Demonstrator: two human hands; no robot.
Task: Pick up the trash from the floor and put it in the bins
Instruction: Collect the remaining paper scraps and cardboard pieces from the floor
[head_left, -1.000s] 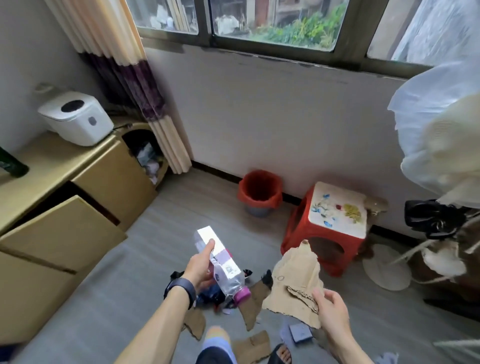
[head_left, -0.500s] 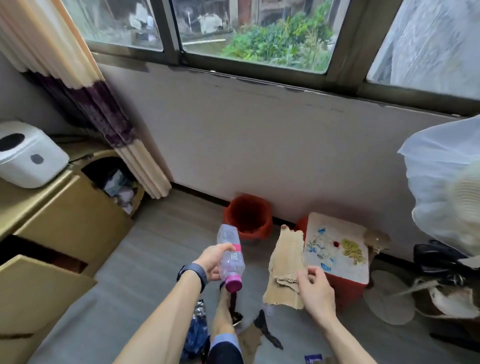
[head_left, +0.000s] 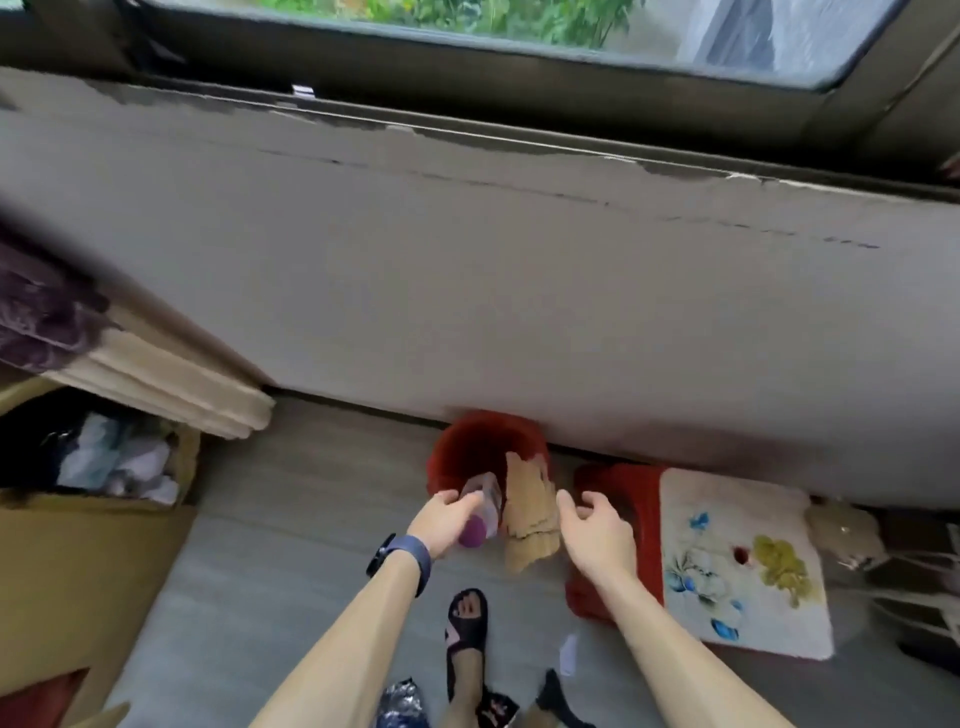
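at the near rim of the red bin (head_left: 467, 447): plastic bottle (head_left: 485, 506) touching left hand (head_left: 444, 519), grip not possible to tell; torn cardboard (head_left: 527, 514) just beside right hand (head_left: 592, 525), loose and holding nothing. risk of both tipping out onto the floor (head_left: 311, 519), being only half over the opening.

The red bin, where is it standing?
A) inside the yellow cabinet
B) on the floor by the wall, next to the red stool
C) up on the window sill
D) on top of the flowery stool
B: the red bin stands on the floor right against the wall, with the flower-topped red stool close beside it.
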